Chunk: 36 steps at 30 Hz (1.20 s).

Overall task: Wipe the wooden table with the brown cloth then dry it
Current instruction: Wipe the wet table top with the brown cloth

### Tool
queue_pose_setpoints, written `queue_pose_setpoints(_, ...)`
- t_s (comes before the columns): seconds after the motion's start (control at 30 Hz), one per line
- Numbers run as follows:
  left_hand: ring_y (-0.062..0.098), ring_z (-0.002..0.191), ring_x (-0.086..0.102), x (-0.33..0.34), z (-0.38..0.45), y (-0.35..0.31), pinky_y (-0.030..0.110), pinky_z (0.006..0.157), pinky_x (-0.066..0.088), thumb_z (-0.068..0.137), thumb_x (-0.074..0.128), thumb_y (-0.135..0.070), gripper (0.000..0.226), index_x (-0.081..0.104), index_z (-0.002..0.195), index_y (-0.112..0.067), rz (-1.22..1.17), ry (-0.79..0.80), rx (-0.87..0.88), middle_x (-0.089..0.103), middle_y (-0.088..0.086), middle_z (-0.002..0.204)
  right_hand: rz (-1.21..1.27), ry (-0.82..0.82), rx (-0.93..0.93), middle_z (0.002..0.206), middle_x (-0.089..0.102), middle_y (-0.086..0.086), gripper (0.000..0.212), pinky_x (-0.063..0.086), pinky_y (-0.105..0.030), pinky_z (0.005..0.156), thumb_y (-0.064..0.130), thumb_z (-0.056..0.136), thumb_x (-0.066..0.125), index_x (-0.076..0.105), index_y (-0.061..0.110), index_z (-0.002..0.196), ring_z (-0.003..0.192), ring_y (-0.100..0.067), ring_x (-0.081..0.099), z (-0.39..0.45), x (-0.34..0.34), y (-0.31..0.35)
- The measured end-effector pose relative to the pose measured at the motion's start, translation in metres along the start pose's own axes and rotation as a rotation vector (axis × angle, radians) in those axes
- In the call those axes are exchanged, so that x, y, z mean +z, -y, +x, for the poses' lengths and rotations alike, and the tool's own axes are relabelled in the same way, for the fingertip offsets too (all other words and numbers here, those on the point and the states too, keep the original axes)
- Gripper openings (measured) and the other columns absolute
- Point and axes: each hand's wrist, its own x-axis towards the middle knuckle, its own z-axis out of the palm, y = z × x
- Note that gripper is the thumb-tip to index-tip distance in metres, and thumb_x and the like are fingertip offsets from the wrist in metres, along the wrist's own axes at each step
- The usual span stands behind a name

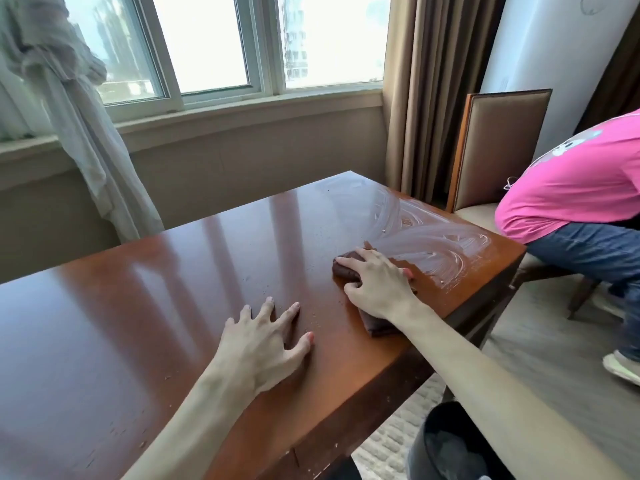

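The glossy wooden table (180, 292) fills the middle of the view. Wet, whitish wipe streaks (426, 237) arc across its far right corner, and small crumbs dot the rest of the top. My right hand (377, 282) presses flat on the brown cloth (346, 268) near the table's right edge; part of the cloth sticks out under my wrist. My left hand (266, 337) rests on the bare wood to the left of it, fingers spread, holding nothing.
A person in a pink shirt (571, 188) and jeans bends over a padded chair (498, 147) just beyond the table's right corner. A dark bin (446, 445) stands below the table's near right edge. Windows and curtains (429, 91) line the far wall.
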Motion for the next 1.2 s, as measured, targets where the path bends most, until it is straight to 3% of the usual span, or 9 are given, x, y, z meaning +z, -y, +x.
queue_pose_setpoints(0.07,0.026,0.136,0.040,-0.008,0.011,0.006,0.040,0.108,0.034,0.083,0.008,-0.083,0.079,0.016,0.155,-0.053,-0.003,-0.076,0.015,0.033,-0.003,0.159,0.037,0.043,-0.035,0.160,0.037,0.011,0.057,0.034,-0.049,0.114,0.039,0.086,0.057,0.050,0.055,0.140,0.149,-0.019,0.028,0.005,0.004,-0.009)
queue_pose_setpoints(0.2,0.023,0.150,0.022,-0.018,0.047,0.020,0.040,0.116,0.028,0.084,0.015,-0.082,0.077,0.021,0.155,-0.051,-0.073,-0.143,-0.030,0.022,-0.003,0.166,0.062,0.028,-0.053,0.159,0.040,0.008,0.052,0.034,-0.046,0.115,0.035,0.091,0.055,0.053,0.048,0.141,0.147,-0.021,0.033,0.044,0.007,-0.020)
queue_pose_setpoints(0.33,0.023,0.152,0.018,-0.019,0.097,0.034,0.043,0.119,0.023,0.089,0.024,-0.078,0.072,0.026,0.155,-0.048,-0.130,-0.113,-0.070,0.023,-0.002,0.166,0.060,-0.023,-0.005,0.147,0.051,0.007,0.047,0.041,-0.040,0.108,0.031,0.093,0.051,0.058,0.041,0.138,0.135,-0.023,0.047,0.107,0.019,-0.015)
queue_pose_setpoints(0.53,0.025,0.155,-0.012,-0.005,0.177,0.061,0.052,0.125,0.003,0.088,0.018,-0.083,0.079,0.010,0.158,-0.048,-0.133,-0.050,-0.133,-0.008,0.000,0.170,0.064,-0.038,0.033,0.139,0.057,0.003,0.046,0.045,-0.041,0.102,0.032,0.090,0.051,0.062,0.041,0.134,0.126,-0.028,0.052,0.225,0.044,-0.018)
queue_pose_setpoints(0.8,0.030,0.155,-0.002,0.020,0.234,0.073,0.050,0.125,0.001,0.079,0.004,-0.086,0.084,0.005,0.156,-0.053,-0.165,-0.128,-0.186,0.005,0.000,0.169,0.021,-0.031,0.109,0.136,0.055,-0.005,0.045,0.044,-0.043,0.099,0.030,0.090,0.048,0.063,0.035,0.132,0.123,-0.034,0.051,0.355,0.068,-0.029)
queue_pose_setpoints(0.97,0.032,0.154,0.002,0.010,0.235,0.075,0.051,0.125,0.004,0.080,0.008,-0.085,0.084,0.008,0.157,-0.051,-0.163,-0.082,-0.194,0.006,0.002,0.169,0.008,-0.027,0.071,0.145,0.052,-0.002,0.047,0.038,-0.041,0.108,0.030,0.095,0.048,0.058,0.036,0.140,0.132,-0.030,0.046,0.327,0.062,-0.027)
queue_pose_setpoints(1.2,0.036,0.154,0.007,0.006,0.232,0.075,0.054,0.124,0.005,0.084,0.013,-0.084,0.082,0.014,0.157,-0.048,-0.159,-0.065,-0.189,0.010,0.005,0.169,0.028,0.009,0.015,0.161,0.038,0.007,0.049,0.029,-0.043,0.118,0.033,0.097,0.049,0.052,0.043,0.145,0.151,-0.021,0.028,0.195,0.041,-0.018)
